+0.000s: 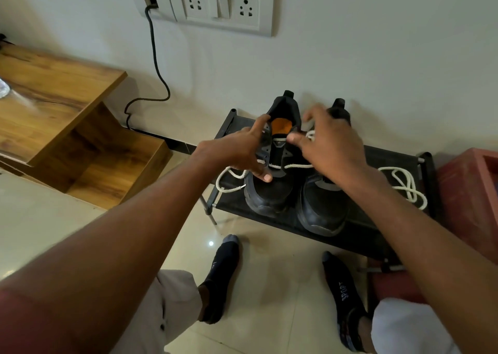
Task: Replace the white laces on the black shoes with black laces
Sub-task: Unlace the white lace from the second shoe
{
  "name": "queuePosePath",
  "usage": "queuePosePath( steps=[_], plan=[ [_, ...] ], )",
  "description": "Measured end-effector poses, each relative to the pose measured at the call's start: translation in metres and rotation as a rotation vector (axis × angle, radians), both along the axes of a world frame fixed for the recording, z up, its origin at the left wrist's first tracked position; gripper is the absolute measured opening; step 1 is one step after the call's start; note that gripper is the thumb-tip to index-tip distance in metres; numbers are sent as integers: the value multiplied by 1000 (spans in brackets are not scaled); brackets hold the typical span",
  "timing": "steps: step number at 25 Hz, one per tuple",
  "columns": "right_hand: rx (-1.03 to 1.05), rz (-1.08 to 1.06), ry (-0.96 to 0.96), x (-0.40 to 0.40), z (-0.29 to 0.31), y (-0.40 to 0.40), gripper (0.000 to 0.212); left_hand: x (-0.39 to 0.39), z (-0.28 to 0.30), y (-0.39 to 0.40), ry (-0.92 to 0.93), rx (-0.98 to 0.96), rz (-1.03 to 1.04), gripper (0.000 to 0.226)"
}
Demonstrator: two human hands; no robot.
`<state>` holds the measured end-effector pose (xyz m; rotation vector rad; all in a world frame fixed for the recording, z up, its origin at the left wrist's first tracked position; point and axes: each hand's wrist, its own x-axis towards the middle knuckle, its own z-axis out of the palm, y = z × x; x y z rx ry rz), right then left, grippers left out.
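Two black shoes stand side by side on a low black rack, toes toward me. The left shoe has an orange insole and a white lace still threaded through its lower eyelets, with one end trailing off to the left. My left hand holds that shoe's left side, thumb down by the eyelets. My right hand is over the right shoe and the left shoe's tongue, pinching a bit of white lace. A loose white lace lies coiled on the rack's right part. No black laces are in view.
A wooden stepped shelf stands at the left. On the wall above are a socket plate and a hanging black cable. A red box sits right of the rack. My socked feet rest on the tiled floor.
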<state>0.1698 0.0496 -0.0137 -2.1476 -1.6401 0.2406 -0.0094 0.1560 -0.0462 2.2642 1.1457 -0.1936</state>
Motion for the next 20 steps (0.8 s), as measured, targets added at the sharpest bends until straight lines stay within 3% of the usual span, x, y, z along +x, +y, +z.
queuePosePath(
  steps=[2,4,6,8,10,15,20],
  plan=[
    [-215,111,-216,-10,-2,-19,40,-2,3,-5,21,6,2,149],
    [-249,151,-331,-21,-13,-24,42,1,5,-13,38,25,-4,152],
    [-209,144,-329,-30,-21,-23,35,7,4,-24,77,7,-12,156],
    [-204,122,-209,-33,-23,-19,29,11,3,-29,114,-28,-12,158],
    [-200,89,-77,-31,-23,-17,39,10,2,-28,110,-62,-3,158],
    [-320,62,-250,-33,-11,-11,17,13,2,-30,89,-49,21,160],
    [-454,-213,267,-18,21,5,32,13,2,-26,103,-5,23,165]
  ],
)
